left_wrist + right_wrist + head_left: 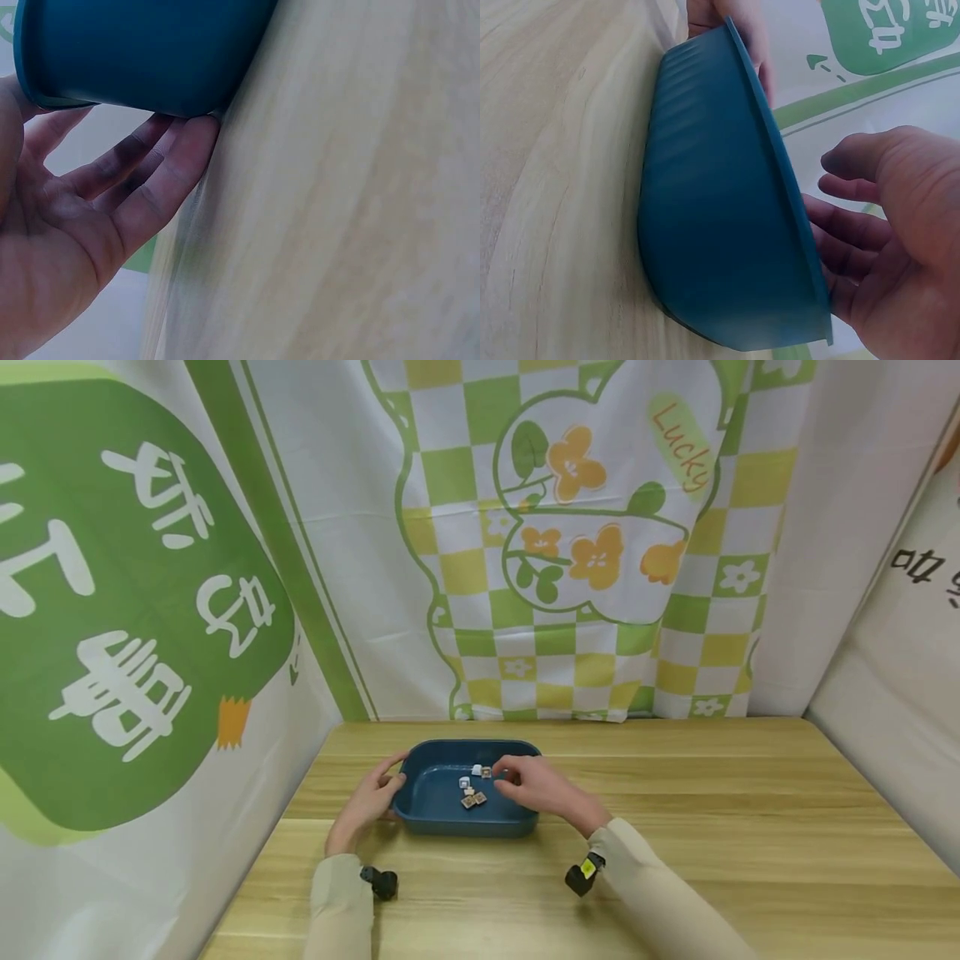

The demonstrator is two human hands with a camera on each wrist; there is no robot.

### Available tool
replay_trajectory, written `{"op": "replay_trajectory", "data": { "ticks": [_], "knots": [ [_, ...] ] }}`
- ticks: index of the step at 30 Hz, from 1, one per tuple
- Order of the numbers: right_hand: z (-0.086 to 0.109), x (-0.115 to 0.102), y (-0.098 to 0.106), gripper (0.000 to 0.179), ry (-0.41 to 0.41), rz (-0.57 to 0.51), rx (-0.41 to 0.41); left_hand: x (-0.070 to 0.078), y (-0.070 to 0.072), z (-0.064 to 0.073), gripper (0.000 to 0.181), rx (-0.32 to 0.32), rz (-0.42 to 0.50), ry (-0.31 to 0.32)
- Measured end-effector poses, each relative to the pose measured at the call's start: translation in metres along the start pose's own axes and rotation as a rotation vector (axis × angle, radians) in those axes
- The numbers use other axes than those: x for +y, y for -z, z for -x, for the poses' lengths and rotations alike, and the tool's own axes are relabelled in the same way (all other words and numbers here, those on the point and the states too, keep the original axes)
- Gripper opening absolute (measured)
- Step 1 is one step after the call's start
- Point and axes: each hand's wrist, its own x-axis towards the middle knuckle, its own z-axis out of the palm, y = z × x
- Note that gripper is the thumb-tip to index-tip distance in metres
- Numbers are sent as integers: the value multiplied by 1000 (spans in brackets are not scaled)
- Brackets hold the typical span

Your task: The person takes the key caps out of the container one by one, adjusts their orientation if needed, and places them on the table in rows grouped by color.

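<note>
A dark blue rectangular tub [435, 828] stands on the wooden table. Several small blocky pieces, white and brown, lie in it; they look like keycaps. A white piece [464, 783] lies near the middle, with brown pieces [480, 798] just below it. Close to my right fingers is another brown piece [487, 772]. My left hand [375, 795] grips the tub's left end, thumb at the rim and fingers against the outer wall [150, 60]. Over the right side hovers my right hand [536, 783], thumb and forefinger bent toward each other, nothing visible between them [900, 225].
The wooden table [712, 827] extends to the right and in front of the tub. Printed cloth curtains [562, 543] hang behind and at both sides. Each wrist carries a small black camera [384, 884].
</note>
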Motion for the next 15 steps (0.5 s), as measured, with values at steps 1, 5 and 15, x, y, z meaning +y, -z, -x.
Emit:
{"op": "replay_trajectory", "data": {
  "ticks": [1,5,15],
  "knots": [
    [-1,0,-1,22,-4,1,-3,-1,0,0,49,2,-1,2],
    [-8,2,-7,25,-17,13,-6,-2,1,-2,50,-3,5,5],
    [-27,-1,-19,29,-35,5,-67,-1,1,0,50,-6,5,-5]
  ]
}}
